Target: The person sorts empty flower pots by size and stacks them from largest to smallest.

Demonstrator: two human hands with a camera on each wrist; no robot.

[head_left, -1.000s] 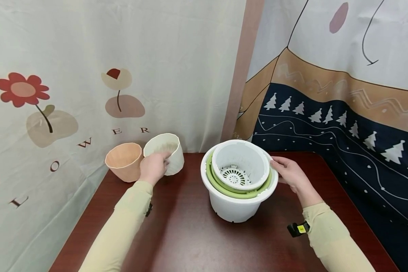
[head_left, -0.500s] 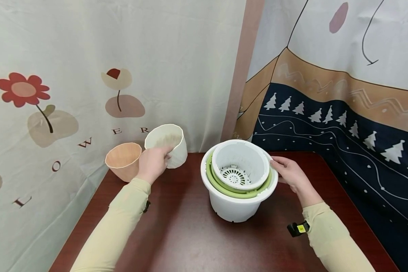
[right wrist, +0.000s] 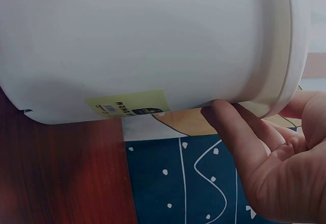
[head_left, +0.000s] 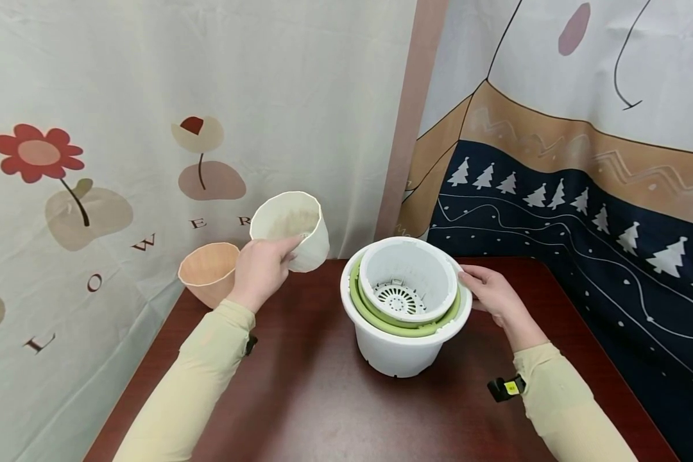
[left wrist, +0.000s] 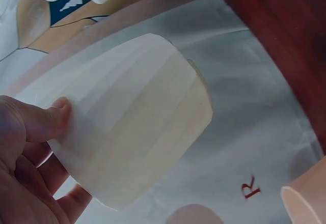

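Note:
My left hand (head_left: 264,269) pinches the near rim of a cream faceted flower pot (head_left: 317,247), thumb on the outer wall in the left wrist view and fingers at the rim. That pot hangs above the table, tilted, its mouth toward me and some brownish staining inside. On the right, my right hand (head_left: 493,295) grips the rim of a large white flower pot (head_left: 395,356) standing on the table. Nested inside it are a green pot (head_left: 355,295) and a smaller white pot (head_left: 410,269) with a slotted bottom. A yellow label (right wrist: 127,104) shows on the large pot's side.
A peach faceted pot (head_left: 208,266) stands at the table's back left, just beyond my left hand. The dark red table (head_left: 335,410) meets a pale flower-printed curtain (head_left: 323,96) behind and a navy tree-patterned cloth (head_left: 554,237) on the right.
My left hand has lifted the cream pot off the table, moving it up and slightly right. The right hand and the nested pots have stayed in place.

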